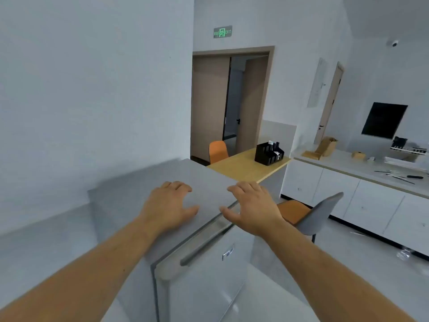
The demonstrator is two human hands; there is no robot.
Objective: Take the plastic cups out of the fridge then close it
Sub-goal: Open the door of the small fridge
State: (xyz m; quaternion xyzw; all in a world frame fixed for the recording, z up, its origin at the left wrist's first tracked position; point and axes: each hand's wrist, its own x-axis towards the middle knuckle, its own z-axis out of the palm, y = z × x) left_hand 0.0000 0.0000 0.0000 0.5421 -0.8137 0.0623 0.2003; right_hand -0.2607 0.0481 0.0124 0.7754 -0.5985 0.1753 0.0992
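A small grey fridge (162,177) stands below me, seen from above. Its door (209,282) looks shut or nearly so, with a long grey handle (204,246) along its top edge. My left hand (168,205) rests palm down on the fridge top, fingers spread. My right hand (253,206) hovers over the front right corner of the top, fingers apart, holding nothing. No plastic cups show in this view; the fridge's inside is hidden.
A grey chair (320,216) with an orange seat stands right of the fridge. Behind are a yellow table (243,168) with a black organiser (269,153), an orange chair (218,151), an open doorway (232,101) and a white counter (362,168) with cabinets.
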